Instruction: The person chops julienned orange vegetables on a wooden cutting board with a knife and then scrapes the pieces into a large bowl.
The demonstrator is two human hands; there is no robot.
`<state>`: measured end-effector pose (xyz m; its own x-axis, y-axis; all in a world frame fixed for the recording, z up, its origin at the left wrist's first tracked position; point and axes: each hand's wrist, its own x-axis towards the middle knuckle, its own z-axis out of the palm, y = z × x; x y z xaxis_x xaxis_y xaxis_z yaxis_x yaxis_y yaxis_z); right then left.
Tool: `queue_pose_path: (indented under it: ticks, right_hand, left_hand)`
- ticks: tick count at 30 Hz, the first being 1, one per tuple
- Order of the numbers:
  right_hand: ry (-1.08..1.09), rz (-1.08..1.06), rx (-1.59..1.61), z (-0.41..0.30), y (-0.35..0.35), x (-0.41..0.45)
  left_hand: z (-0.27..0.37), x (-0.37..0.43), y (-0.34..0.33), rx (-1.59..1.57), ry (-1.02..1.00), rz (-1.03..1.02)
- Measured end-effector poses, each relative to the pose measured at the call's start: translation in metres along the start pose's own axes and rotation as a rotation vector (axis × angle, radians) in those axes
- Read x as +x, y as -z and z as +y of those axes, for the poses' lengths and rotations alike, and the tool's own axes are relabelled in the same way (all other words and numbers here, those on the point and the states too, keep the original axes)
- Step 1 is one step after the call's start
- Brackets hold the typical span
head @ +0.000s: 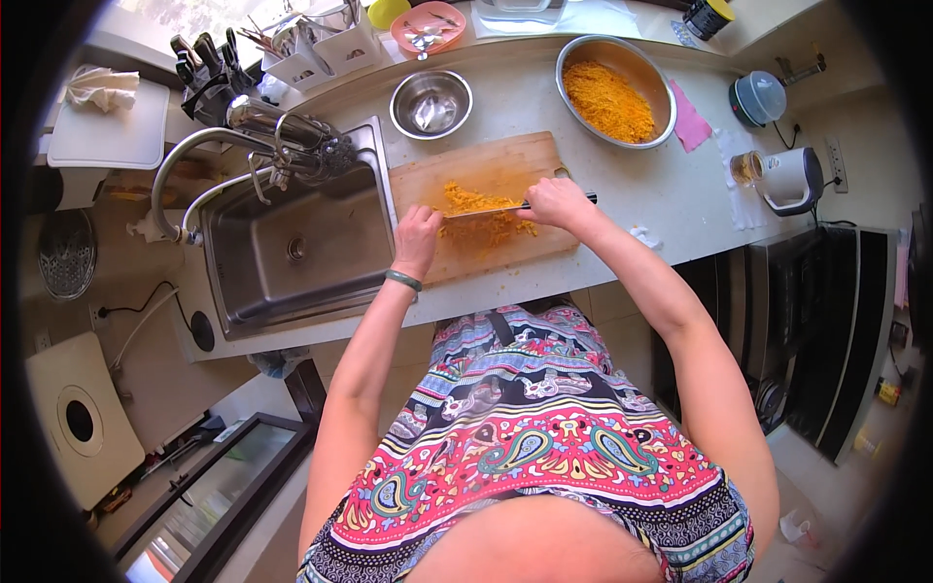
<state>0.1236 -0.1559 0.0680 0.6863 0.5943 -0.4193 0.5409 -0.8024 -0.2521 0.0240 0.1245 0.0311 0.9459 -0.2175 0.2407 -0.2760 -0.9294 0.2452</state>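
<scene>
My right hand (pixel 555 202) is closed around the black handle of a kitchen knife (pixel 481 213). At the other end of the blade, the fingers of my left hand (pixel 416 235) pinch the tip; a green bangle is on that wrist. The blade lies crosswise over finely chopped orange food (pixel 466 197), which looks like carrot. Bits of it are on both sides of the blade. Beneath is a wooden cutting board (pixel 514 153), set on the counter against the sink's right edge. What the fingers cover of the blade tip is hidden.
Left of the board is a stainless steel sink (pixel 291 291) with a curved faucet (pixel 164 167). A steel bowl (pixel 430 106) stands behind the board. A large metal basin (pixel 662 73) holds more shredded orange food. Knives (pixel 208 55) stand in a block at the back left.
</scene>
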Motion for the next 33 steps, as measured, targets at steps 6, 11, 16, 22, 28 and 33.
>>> queue_pose_path:
  ticks: [6, 11, 16, 22, 28, 33]
  right_hand:
    - [0.019, -0.037, 0.056, 0.02, -0.015, 0.013]
    - [0.107, -0.066, -0.021, 0.022, 0.017, 0.027]
    - [0.206, -0.051, 0.059, 0.041, -0.002, 0.041]
    - [0.272, -0.153, 0.088, 0.045, 0.008, 0.005]
    - [0.269, -0.271, 0.147, 0.048, -0.023, 0.0]
    - [0.26, -0.141, 0.108, 0.059, -0.006, 0.022]
  left_hand:
    - [0.01, 0.006, -0.002, 0.045, 0.061, -0.013]
    - [0.016, 0.002, -0.008, 0.03, 0.199, 0.0]
    - [0.026, 0.014, -0.003, 0.157, 0.193, -0.03]
    - [0.081, -0.01, 0.028, 0.123, 0.286, -0.005]
    - [0.092, -0.045, -0.003, 0.031, 0.375, -0.1]
    - [0.069, -0.008, -0.008, 0.034, 0.296, -0.019]
